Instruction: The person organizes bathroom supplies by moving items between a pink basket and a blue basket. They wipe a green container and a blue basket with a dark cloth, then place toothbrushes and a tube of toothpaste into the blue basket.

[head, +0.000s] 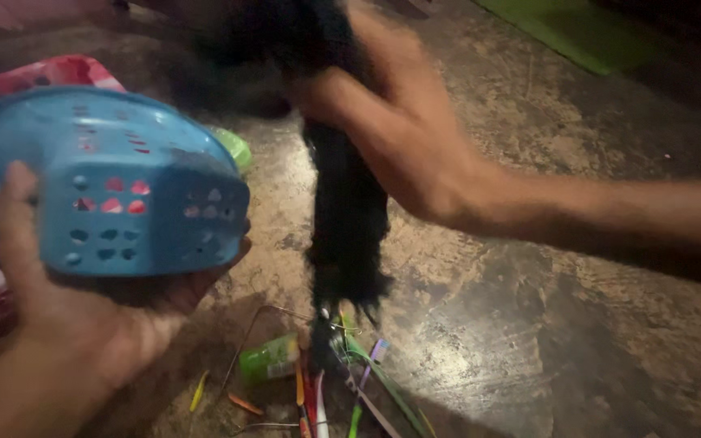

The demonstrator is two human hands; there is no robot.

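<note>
Hair bundle hangs vertical, tip down | right hand grip pinching it | left hand grip cupping tilted basket

Your left hand cradles a blue plastic basket from beneath, tipped on its side, its perforated wall facing you. Your right hand grips a black, shaggy bundle of hair near its top; the length hangs straight below that grip.

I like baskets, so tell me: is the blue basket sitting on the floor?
No, the left hand holds the blue basket up above the floor.
</note>
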